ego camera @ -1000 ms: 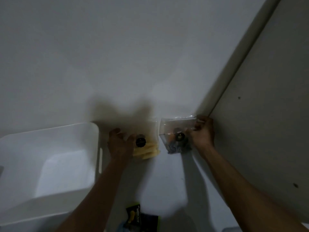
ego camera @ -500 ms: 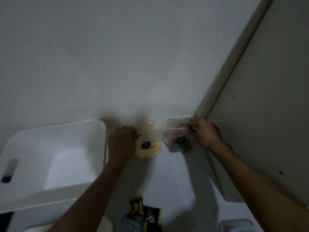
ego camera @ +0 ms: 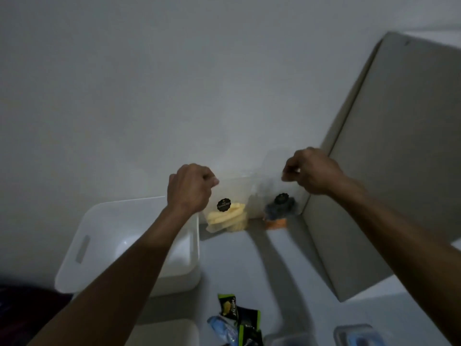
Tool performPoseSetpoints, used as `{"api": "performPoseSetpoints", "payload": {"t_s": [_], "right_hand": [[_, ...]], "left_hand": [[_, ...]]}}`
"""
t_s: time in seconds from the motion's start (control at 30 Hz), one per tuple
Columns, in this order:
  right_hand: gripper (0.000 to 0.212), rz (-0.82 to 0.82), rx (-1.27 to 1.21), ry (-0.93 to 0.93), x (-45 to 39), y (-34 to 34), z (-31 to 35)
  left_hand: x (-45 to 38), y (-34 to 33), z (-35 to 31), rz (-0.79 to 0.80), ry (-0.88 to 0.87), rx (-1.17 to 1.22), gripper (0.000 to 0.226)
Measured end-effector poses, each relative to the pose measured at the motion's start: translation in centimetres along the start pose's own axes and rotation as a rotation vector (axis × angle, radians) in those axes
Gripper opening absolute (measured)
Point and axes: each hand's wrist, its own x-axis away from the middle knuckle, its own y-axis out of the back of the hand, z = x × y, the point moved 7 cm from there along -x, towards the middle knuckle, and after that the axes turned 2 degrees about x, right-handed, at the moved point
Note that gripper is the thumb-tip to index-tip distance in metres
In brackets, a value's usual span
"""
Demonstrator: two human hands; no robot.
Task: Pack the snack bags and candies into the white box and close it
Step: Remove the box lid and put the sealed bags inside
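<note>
A person's left hand [ego camera: 190,188] pinches the top edge of a clear bag of yellow snacks [ego camera: 228,216], its grip closed round the plastic so that the bag hangs with a round black sticker facing the camera. The right hand [ego camera: 313,172] pinches the top of a second clear bag of dark candies [ego camera: 280,208], fingers curled tight on the plastic, with the same kind of black sticker on its front and something orange at its bottom. Both bags hang side by side, near each other, above the pale bench [ego camera: 249,265], in front of a plain white wall [ego camera: 149,83]. The white box [ego camera: 104,236] stands open on the bench at the left, just beside the yellow bag and partly crossed by the left forearm; a slot handle shows in its end wall, and what can be seen of its inside holds nothing. Nearer the camera, dark packets with green edges [ego camera: 239,318] and a blue wrapper [ego camera: 220,329] lie on the bench. A flat beige board [ego camera: 386,158] leans at the right. A clear tub [ego camera: 356,335] sits at the bottom right corner, its contents too dim to tell.
</note>
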Motion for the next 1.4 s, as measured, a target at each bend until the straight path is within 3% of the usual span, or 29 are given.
{"api": "performPoseSetpoints", "payload": {"t_s": [0.17,0.3,0.47,0.63,0.77,1.07,1.4], "right_hand": [[0.009,-0.061,-0.067,0.089,1.6,6.7,9.6],[0.012,-0.104,-0.101,0.16,2.1,7.9,17.3],[0.012,-0.058,-0.221,0.201,2.5,4.6,24.4],[0.01,-0.049,-0.062,0.22,2.3,-1.5,28.7],[0.01,-0.09,0.074,0.24,2.0,-6.4,30.0],[0.017,-0.077,-0.004,0.107,-0.6,-15.7,26.4],[0.019,-0.138,-0.021,0.003,-3.1,-21.1,23.8]], "left_hand": [[0.8,9.3,3.5,-0.083,0.047,0.074,0.012],[1.9,14.7,8.1,-0.132,0.076,0.102,0.012],[2.8,16.7,12.8,-0.094,0.102,0.081,0.013],[2.6,14.8,15.6,-0.056,0.103,0.07,0.015],[2.1,11.5,17.1,-0.037,0.116,0.051,0.015],[1.4,3.6,20.0,0.043,0.149,-0.048,0.015],[0.0,-1.8,22.0,0.087,0.155,-0.13,0.014]]}}
